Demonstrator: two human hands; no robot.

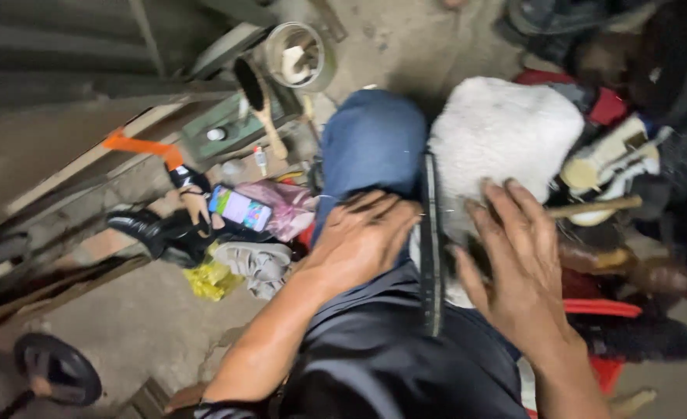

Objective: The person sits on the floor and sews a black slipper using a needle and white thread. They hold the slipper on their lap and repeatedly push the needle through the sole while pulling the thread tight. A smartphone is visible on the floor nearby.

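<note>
A head-worn view down onto a person's lap and a cluttered floor is shown. The left hand (361, 237) is laid palm down, fingers spread, on the blue-clad knee (371, 143), its fingertips just beside a long dark strap (430, 248) that runs lengthwise between the two hands. The right hand (518, 268) is held open with fingers extended, resting against the strap's other side and the lower edge of a white fluffy cloth (503, 132); whether the strap is pinched cannot be told because of blur. The cloth is draped over the right knee, touching the blue one. A wooden stick (596, 206) is seen just beyond the right fingertips. To the left, a phone with a lit screen (239, 207) lies on a pink bag (285, 208), near a grey sandal (256, 262), a yellow wrapper (210, 279) and a black shoe (157, 233). Further off, a wooden-handled brush (260, 105) and a round tin (295, 56) are placed.
</note>
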